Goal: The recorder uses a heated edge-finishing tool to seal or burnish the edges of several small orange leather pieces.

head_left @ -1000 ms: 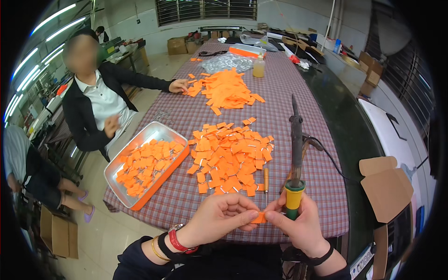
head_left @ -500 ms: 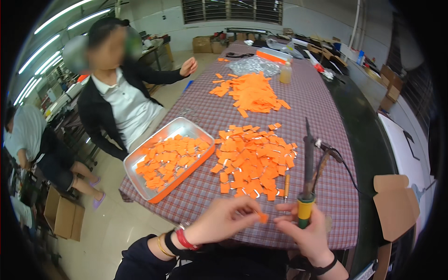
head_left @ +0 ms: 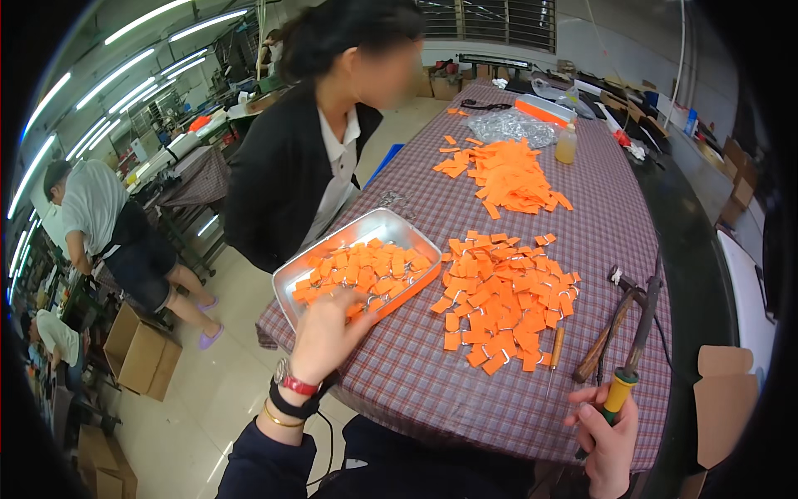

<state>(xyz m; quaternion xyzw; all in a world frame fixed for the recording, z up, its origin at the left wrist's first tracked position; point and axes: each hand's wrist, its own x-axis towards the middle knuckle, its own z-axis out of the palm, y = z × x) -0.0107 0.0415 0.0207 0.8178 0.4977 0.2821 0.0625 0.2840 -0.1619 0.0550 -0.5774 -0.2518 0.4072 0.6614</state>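
Note:
My left hand (head_left: 328,337) reaches over the near side of the orange-rimmed metal tray (head_left: 286,291), fingers apart among small orange tabs (head_left: 349,266) with metal rings, fingertips partly hidden. My right hand (head_left: 607,432) grips the yellow-and-green handle of a hot-tool iron (head_left: 623,384), its long dark shaft angled up and away from me. Beside it lie a wooden-handled awl (head_left: 556,349) and a second wooden-handled tool (head_left: 603,341). A pile of ringed orange tabs (head_left: 499,299) sits right of the tray.
A flat orange strip pile (head_left: 507,175), crinkled plastic (head_left: 507,126), a bottle (head_left: 565,143) and another tray (head_left: 540,112) stand up the checked table (head_left: 623,216). A co-worker (head_left: 307,166) leans at the left edge; another person (head_left: 133,233) bends behind, beside a cardboard box (head_left: 141,349).
My left hand has moved leftward from beside the iron, where it held an orange tab, to the tray. The view has turned left. The co-worker has leaned forward and turned the head rightward.

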